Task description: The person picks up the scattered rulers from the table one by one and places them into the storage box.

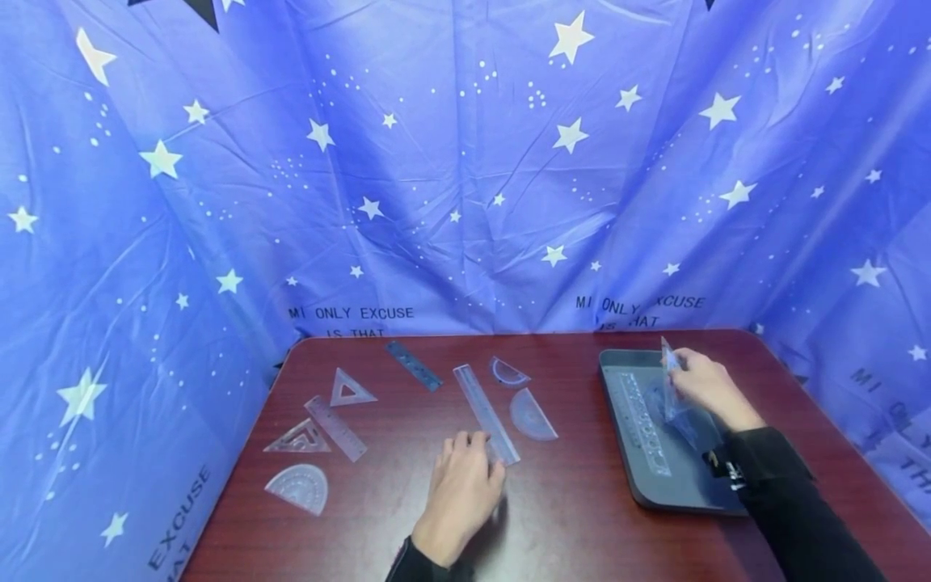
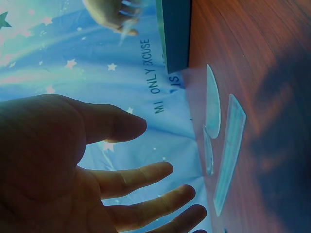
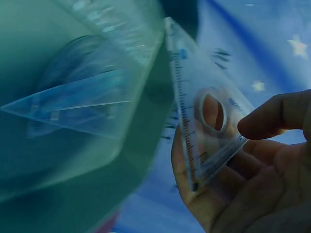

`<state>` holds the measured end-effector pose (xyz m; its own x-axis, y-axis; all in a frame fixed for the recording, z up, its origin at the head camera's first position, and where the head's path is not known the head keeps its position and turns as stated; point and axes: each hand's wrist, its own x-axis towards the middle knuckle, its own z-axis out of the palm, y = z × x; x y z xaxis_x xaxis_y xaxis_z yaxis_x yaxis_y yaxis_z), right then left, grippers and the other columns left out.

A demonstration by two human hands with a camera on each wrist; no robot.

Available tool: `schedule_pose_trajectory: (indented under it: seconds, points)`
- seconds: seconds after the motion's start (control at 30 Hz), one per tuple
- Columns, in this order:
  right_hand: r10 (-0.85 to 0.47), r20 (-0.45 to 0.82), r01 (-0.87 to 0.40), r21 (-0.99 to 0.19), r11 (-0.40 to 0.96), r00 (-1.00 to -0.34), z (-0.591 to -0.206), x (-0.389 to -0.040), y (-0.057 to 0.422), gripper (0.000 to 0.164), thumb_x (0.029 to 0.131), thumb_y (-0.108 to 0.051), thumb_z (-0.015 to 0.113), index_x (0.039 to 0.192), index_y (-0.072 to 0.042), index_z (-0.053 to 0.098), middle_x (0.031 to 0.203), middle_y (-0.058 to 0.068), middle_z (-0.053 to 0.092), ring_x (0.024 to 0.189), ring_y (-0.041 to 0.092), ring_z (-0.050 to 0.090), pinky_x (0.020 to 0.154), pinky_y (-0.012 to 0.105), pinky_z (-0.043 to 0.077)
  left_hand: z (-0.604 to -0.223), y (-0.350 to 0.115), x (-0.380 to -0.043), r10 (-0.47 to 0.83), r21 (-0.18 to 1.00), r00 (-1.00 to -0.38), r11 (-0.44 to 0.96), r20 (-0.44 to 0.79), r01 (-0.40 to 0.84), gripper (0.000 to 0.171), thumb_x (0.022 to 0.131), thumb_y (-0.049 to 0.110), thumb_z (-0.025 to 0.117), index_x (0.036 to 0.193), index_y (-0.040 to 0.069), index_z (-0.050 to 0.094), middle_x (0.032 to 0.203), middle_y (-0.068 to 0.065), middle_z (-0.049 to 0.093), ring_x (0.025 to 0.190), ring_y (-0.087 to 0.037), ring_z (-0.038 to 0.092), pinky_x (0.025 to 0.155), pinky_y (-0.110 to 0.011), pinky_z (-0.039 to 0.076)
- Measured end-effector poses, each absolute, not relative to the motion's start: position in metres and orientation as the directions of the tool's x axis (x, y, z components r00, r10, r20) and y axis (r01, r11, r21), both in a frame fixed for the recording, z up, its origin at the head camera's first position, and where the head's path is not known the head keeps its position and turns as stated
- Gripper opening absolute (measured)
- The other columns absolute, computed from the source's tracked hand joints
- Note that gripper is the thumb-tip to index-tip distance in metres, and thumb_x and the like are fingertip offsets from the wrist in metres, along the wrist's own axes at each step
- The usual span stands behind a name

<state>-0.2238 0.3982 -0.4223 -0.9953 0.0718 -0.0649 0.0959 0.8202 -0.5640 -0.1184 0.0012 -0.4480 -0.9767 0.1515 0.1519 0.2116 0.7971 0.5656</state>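
Watching remotely, I saw the right hand (image 1: 701,386) pinching a set square (image 3: 206,145) above the tray (image 1: 691,490); the left hand (image 1: 464,485), fingers apart, hovered near a ruler (image 1: 483,411).

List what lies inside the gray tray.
The gray tray holds a clear ruler and overlapping clear pieces. The right hand and black sleeve hide part of its right side; whatever lies beneath cannot be seen.

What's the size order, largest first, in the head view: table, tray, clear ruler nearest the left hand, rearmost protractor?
1. Table
2. Tray
3. Clear ruler
4. Rearmost protractor
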Motion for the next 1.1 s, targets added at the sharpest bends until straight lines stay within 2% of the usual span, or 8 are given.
schedule_pose_trajectory:
  seconds: [0.13,0.27,0.37,0.47,0.6,0.73,0.93,1.1]
  points:
    - [0.084,-0.140,0.144,-0.497,0.856,-0.987,-0.440,-0.233,0.410,0.057,0.104,-0.019,0.046,0.146,0.020,0.043,0.104,0.032,0.069,0.081,0.031,0.070,0.069,0.042,0.058,-0.451,0.001,-0.119,0.148,0.575,-0.981,0.796,0.123,0.192,0.039,0.099,0.019,0.071,0.132,0.000,0.069,0.128,-0.021,0.069,0.120,-0.039,0.063,0.103,-0.059,0.052]
    - [0.079,-0.204,0.169,-0.474,0.864,-0.976,-0.459,-0.240,0.421,0.057,0.106,-0.023,0.045,0.143,0.020,0.047,0.108,0.033,0.066,0.085,0.034,0.070,0.072,0.045,0.060,-0.454,0.002,-0.119,0.145,0.571,-0.983,0.800,0.115,0.184,0.039,0.098,0.021,0.072,0.131,0.001,0.069,0.127,-0.021,0.069,0.119,-0.038,0.063,0.103,-0.059,0.052]
    - [0.095,-0.233,0.200,-0.478,0.856,-0.968,-0.475,-0.247,0.429,0.055,0.101,-0.020,0.048,0.140,0.019,0.050,0.102,0.029,0.063,0.082,0.034,0.066,0.068,0.042,0.061,-0.456,0.004,-0.119,0.145,0.567,-0.981,0.801,0.128,0.192,0.038,0.098,0.020,0.072,0.130,0.000,0.069,0.124,-0.020,0.070,0.116,-0.037,0.063,0.100,-0.058,0.053]
    - [0.133,-0.239,0.237,-0.486,0.841,-0.962,-0.485,-0.250,0.432,0.046,0.093,-0.015,0.053,0.127,0.015,0.059,0.093,0.023,0.062,0.077,0.031,0.063,0.061,0.038,0.062,-0.459,0.006,-0.119,0.147,0.552,-0.977,0.808,0.152,0.207,0.035,0.097,0.019,0.071,0.127,0.000,0.070,0.119,-0.019,0.070,0.111,-0.036,0.064,0.095,-0.056,0.054]
    - [0.170,-0.248,0.273,-0.481,0.833,-0.954,-0.481,-0.245,0.424,0.037,0.090,-0.012,0.058,0.118,0.013,0.061,0.098,0.026,0.065,0.079,0.030,0.066,0.062,0.037,0.061,-0.464,0.008,-0.121,0.143,0.531,-0.973,0.819,0.179,0.218,0.034,0.096,0.020,0.071,0.124,0.001,0.071,0.116,-0.018,0.071,0.106,-0.035,0.064,0.090,-0.053,0.055]
    - [0.196,-0.240,0.284,-0.424,0.860,-0.951,-0.473,-0.239,0.417,0.043,0.091,-0.013,0.062,0.125,0.013,0.062,0.109,0.029,0.066,0.086,0.031,0.066,0.071,0.043,0.057,-0.468,0.009,-0.124,0.137,0.514,-0.971,0.829,0.197,0.221,0.036,0.096,0.022,0.072,0.125,0.001,0.071,0.114,-0.018,0.071,0.104,-0.035,0.065,0.087,-0.054,0.055]
    - [0.211,-0.245,0.293,-0.375,0.879,-0.946,-0.465,-0.234,0.410,0.044,0.093,-0.018,0.065,0.128,0.009,0.062,0.124,0.032,0.063,0.103,0.042,0.062,0.087,0.062,0.052,-0.473,0.010,-0.137,0.141,0.499,-0.970,0.838,0.197,0.223,0.037,0.094,0.018,0.071,0.123,-0.006,0.070,0.109,-0.022,0.070,0.100,-0.038,0.065,0.087,-0.054,0.056]
    - [0.158,-0.225,0.231,-0.350,0.908,-0.961,-0.453,-0.229,0.402,0.052,0.097,-0.024,0.065,0.135,0.011,0.058,0.134,0.037,0.058,0.116,0.052,0.060,0.091,0.072,0.051,-0.512,0.008,-0.170,0.139,0.470,-0.957,0.847,0.253,0.247,0.036,0.094,0.024,0.067,0.114,-0.006,0.067,0.100,-0.022,0.067,0.092,-0.039,0.064,0.080,-0.056,0.057]
